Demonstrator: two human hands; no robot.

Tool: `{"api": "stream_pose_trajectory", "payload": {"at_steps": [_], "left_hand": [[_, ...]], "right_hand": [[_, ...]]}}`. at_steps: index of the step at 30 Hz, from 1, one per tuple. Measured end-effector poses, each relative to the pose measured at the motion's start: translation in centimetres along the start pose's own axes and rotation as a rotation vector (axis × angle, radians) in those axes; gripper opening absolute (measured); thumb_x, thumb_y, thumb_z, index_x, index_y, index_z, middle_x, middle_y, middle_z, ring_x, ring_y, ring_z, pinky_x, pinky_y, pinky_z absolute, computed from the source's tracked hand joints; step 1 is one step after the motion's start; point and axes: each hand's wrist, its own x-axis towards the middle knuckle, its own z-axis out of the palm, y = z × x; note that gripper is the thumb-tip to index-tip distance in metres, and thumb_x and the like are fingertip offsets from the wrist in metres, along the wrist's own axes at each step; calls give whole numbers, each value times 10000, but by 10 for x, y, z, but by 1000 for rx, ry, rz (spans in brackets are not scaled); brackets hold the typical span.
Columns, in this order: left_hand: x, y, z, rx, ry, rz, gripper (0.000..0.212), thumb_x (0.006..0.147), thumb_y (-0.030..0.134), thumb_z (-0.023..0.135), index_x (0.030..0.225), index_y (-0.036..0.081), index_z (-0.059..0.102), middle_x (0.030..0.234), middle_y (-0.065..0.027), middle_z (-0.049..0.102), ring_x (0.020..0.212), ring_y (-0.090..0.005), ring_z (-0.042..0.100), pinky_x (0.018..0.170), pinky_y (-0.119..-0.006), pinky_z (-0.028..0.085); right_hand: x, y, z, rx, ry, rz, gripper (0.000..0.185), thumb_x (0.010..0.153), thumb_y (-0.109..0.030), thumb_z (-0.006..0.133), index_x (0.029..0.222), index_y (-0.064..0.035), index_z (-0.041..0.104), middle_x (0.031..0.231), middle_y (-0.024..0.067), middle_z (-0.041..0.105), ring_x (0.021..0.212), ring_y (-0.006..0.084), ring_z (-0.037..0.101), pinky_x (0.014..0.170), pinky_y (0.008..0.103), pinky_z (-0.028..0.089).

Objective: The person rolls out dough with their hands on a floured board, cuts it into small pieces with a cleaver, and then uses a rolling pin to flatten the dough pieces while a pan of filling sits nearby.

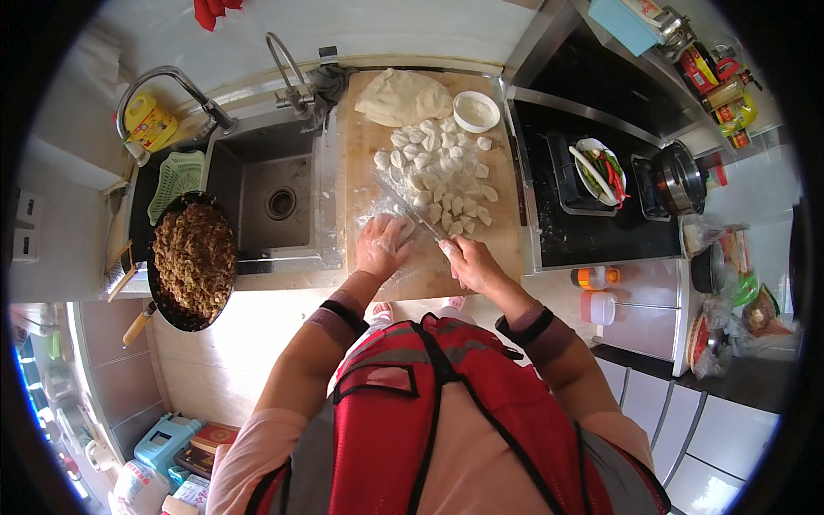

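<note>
My left hand (382, 245) lies on a piece of dough (407, 226) at the near left part of a floured wooden board (438, 277). In my right hand (473, 261) is the handle of a kitchen knife (407, 207); its blade points up and left, just past the dough. Many small cut dough pieces (430, 143) lie beyond the knife, dusted with flour. At the board's far side rest a large lump of dough (402, 98) and a white bowl of flour (476, 111). My left palm hides part of the dough under it.
Left of the board is a steel sink (270, 193) with taps. A pan of minced filling (193, 261) stands at the counter's left edge, beside a green basket (177, 180). To the right, a gas hob (547, 225) bears a plate of peppers (602, 170) and a pot (681, 179).
</note>
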Motion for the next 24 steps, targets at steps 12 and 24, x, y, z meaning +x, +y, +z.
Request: {"api": "stream_pose_trajectory", "payload": {"at_steps": [12,24], "left_hand": [[-17,-2,2,-126,2,-18,294,719,167,708,1009,157,660,1006,-75,579,937,-319,563,826,-422,487],[-20,-26,-5,-152,55,-350,219,801,183,674,1003,99,663,985,-131,637,957,-354,577,868,-434,467]], "right_hand": [[-1,0,13,-262,-17,-89,403,988,-391,460,872,-19,562,755,240,617,767,460,593,673,525,454],[14,-13,27,93,-48,120,408,1004,-383,443,886,-7,550,547,145,553,519,290,610,541,423,469]]}}
